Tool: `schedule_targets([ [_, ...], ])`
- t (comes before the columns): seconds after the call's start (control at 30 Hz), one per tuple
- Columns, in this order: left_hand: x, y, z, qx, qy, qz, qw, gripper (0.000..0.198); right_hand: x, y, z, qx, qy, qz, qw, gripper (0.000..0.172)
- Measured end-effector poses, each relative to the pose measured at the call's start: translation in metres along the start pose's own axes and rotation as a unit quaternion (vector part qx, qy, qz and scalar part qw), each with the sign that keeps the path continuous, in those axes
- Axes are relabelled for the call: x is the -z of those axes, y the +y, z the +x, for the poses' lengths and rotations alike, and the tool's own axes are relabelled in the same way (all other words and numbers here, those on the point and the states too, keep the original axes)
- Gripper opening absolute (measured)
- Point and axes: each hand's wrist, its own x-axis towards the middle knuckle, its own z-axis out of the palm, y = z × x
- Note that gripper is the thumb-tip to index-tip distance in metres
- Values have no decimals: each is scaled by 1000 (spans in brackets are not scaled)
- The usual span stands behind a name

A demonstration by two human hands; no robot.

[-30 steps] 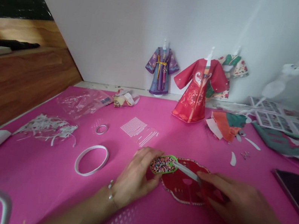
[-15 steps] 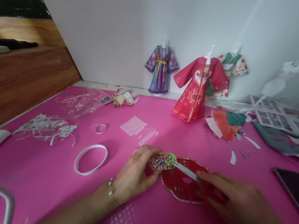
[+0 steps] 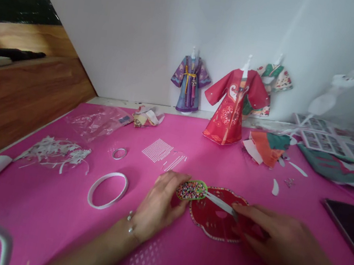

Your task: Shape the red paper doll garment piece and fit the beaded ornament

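My left hand (image 3: 161, 202) grips the left end of a small green tray (image 3: 205, 189) filled with multicoloured beads. White tweezers (image 3: 221, 203) are pinched in my right hand (image 3: 275, 232), their tips at the tray's right end. Whether a bead sits between the tips is too small to tell. Beneath the tweezers lies a red scallop-edged piece (image 3: 208, 221) with a beaded rim, its right part hidden by my right hand.
Small robes on stands, one red (image 3: 230, 109) and one purple (image 3: 189, 85), stand at the back. A white ring (image 3: 108, 190), paper shreds (image 3: 58, 152) and gem sheets (image 3: 157, 150) lie left; a phone (image 3: 351, 229) lies right.
The tweezer tips have shifted slightly from over the beads toward the tray's right edge. Both hands are otherwise nearly still.
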Motion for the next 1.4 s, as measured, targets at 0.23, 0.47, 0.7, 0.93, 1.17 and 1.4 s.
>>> schedule_targets([
  [0.23, 1, 4, -1, -9, -5, 2, 1000, 41, -1, 0, -1, -11, -19, -4, 1000, 35],
  [0.47, -1, 3, -3, -13, -12, 2, 1000, 44, 0, -2, 0, -3, -16, -17, 1000, 35],
  [0.7, -2, 4, -4, -11, -17, 0, 1000, 45, 3, -3, 3, 3, -13, -27, 1000, 35],
  [0.93, -1, 5, -4, -17, -20, 3, 1000, 46, 2, -5, 2, -5, -39, -14, 999, 36],
  [1.17, -3, 7, -3, -20, -24, 4, 1000, 46, 0, -5, 1, -4, -56, -1, 998, 36],
  [1.4, -3, 8, -4, -24, -20, 0, 1000, 45, 1, -6, 2, -14, -69, 11, 997, 36],
])
